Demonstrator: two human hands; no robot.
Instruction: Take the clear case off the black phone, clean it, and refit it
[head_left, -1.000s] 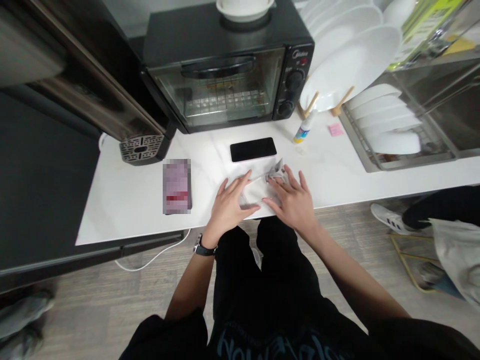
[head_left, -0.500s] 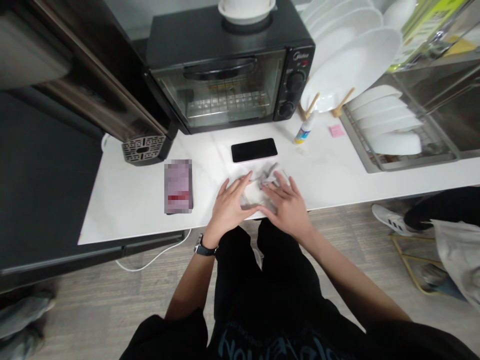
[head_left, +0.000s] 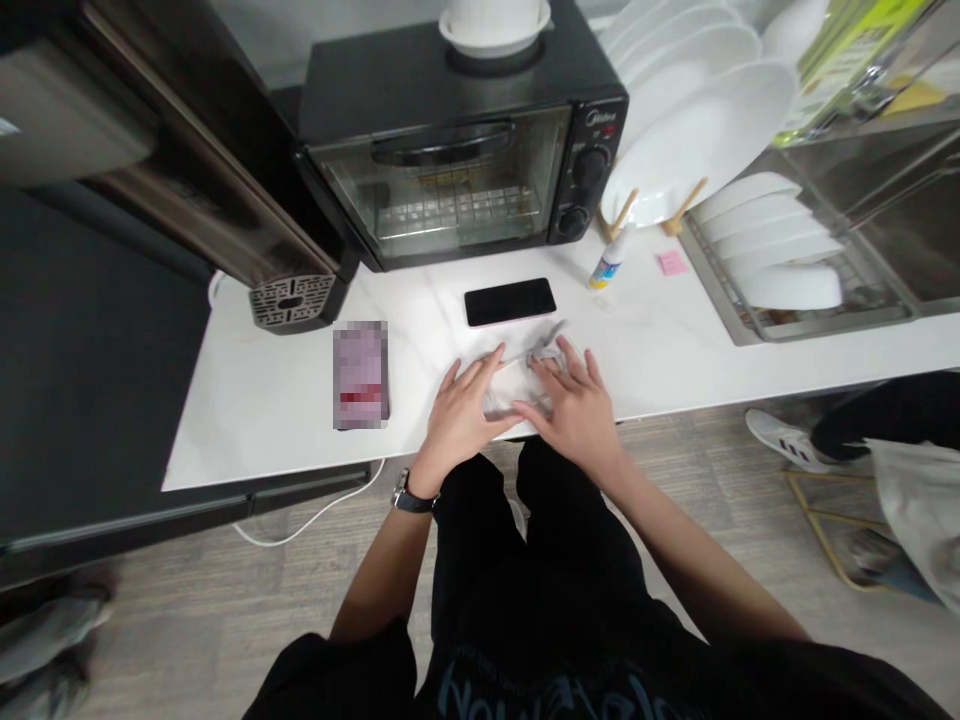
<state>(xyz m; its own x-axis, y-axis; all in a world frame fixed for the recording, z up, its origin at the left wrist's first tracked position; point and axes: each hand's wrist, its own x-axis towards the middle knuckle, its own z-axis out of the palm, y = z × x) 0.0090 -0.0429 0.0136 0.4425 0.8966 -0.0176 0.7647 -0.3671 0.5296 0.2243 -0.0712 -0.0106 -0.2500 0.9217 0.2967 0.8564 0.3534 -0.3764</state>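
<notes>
1. The left hand (head_left: 463, 405), with a dark-strapped watch (head_left: 412, 495) circling its wrist, is resting nearer the person than the flat, rectangular, black-screened phone (head_left: 510, 302); its fingers are spreading apart, the thumb reaching toward the right hand.
2. The right hand (head_left: 576, 408) is lying nearer the person than the phone and toward its right; its fingers are spreading slightly and bending onto grey, bunched material, with the thumb standing apart from the index finger.
3. A thin, whitish, crumpled sheet (head_left: 508, 385), its material unclear, is lying between and partly under both hands, just on the near side of the phone.
4. The white, faintly veined tabletop (head_left: 420, 300) is carrying the phone and the sheet.
5. A purple, rectangular object (head_left: 360, 370), blurred by pixelation, is lying to the left of the phone.
6. A small white bottle with a blue-and-yellow lower part (head_left: 609, 262) is standing to the right of the phone, slightly beyond it.
7. A square pink paper note (head_left: 673, 262) is lying farther right of the phone.
8. A black, box-shaped, glass-doored oven (head_left: 457, 180) is standing beyond the phone.
</notes>
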